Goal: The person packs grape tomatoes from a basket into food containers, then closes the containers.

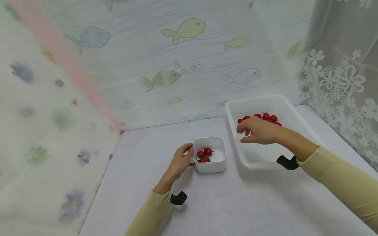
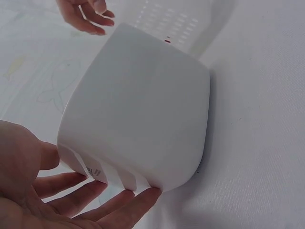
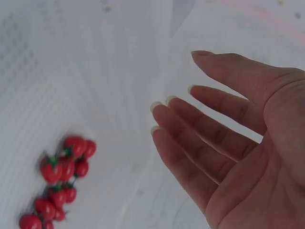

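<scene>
Red cherry tomatoes [image 1: 267,117] are lying at about one o'clock from my right hand [image 1: 257,130], hovering loose-fingered and empty over the white basket [image 1: 298,117], while my left hand [image 1: 180,161] is steadying the white bowl [image 1: 210,163].

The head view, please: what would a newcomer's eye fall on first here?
Probably the red cherry tomatoes, bright against all the white, heaped at the far end of the perforated tray on the right. A few more sit in the small white bowl at centre, which the left hand touches, while the right hand hovers open and empty over the tray.
</scene>
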{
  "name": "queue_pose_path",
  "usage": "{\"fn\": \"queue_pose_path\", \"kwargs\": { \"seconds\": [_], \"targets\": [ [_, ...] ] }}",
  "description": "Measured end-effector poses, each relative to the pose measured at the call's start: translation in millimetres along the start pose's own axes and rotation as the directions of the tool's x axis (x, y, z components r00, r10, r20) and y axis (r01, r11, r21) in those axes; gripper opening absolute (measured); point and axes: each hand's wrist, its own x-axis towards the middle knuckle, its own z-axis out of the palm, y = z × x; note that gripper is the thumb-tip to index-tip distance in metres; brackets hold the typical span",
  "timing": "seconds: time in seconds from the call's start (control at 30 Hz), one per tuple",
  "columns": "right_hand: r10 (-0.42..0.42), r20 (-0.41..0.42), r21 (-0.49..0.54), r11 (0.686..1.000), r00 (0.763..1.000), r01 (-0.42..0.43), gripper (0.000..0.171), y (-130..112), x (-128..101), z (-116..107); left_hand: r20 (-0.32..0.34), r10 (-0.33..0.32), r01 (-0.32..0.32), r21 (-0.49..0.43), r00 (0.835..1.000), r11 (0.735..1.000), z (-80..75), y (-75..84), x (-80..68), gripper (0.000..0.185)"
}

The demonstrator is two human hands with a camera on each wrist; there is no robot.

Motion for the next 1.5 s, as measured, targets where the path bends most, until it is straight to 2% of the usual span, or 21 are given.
{"fn": "queue_pose_path", "kwargs": {
  "seconds": [0.17, 0.43, 0.77, 1.1, 1.3, 1.5],
  "targets": [
    [0.027, -0.030, -0.031, 0.999, 0.999, -0.028, 0.026, 24.9, -3.8, -17.4, -0.001, -0.006, 0.006, 0.005, 1.000, 1.000, -1.3, 0.1, -0.3, 0.041],
    [0.082, -0.007, -0.047, 0.996, 0.997, -0.082, 0.043, 66.0, -4.6, -28.0, -0.006, -0.007, 0.007, 0.015, 1.000, 1.000, -2.1, -0.3, -0.4, 0.042],
    [0.141, 0.024, -0.023, 0.990, 0.990, -0.141, 0.041, 97.7, 4.4, -19.0, -0.001, -0.015, 0.015, 0.010, 1.000, 1.000, -3.0, -1.5, 0.5, 0.042],
    [0.255, 0.121, 0.005, 0.966, 0.959, -0.258, 0.048, 137.3, 16.3, -0.1, 0.018, -0.014, 0.013, 0.010, 1.000, 1.000, -1.8, -1.3, -0.1, 0.042],
    [0.258, 0.133, 0.012, 0.965, 0.957, -0.262, 0.049, 146.9, 17.5, 3.8, 0.019, -0.008, 0.008, 0.007, 1.000, 1.000, -1.2, -2.6, -0.7, 0.042],
    [0.251, 0.129, 0.012, 0.967, 0.959, -0.255, 0.042, 148.7, 22.1, 5.6, 0.011, -0.005, 0.005, 0.007, 1.000, 1.000, -2.4, -3.3, 0.3, 0.041]
  ]
}}
